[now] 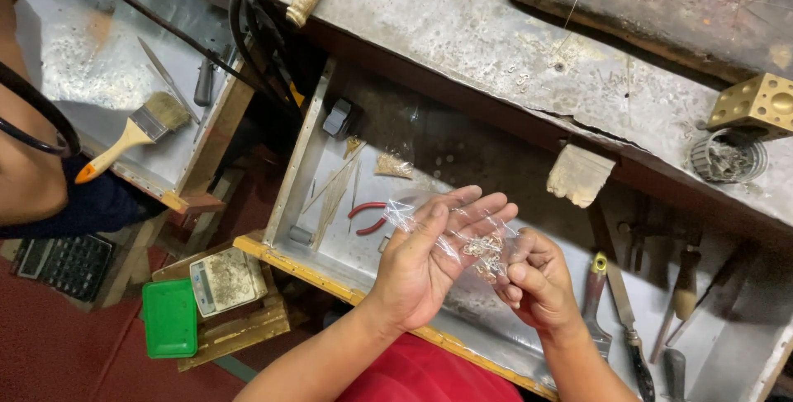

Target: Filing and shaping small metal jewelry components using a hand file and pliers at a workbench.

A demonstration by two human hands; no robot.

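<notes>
A small metalworking workshop, probably a jeweller's. A scarred metal-topped bench [496, 30] has a pull-out tray [347, 261] holding red-handled pliers [368, 217], with a brass dapping block [756, 104] above.
</notes>
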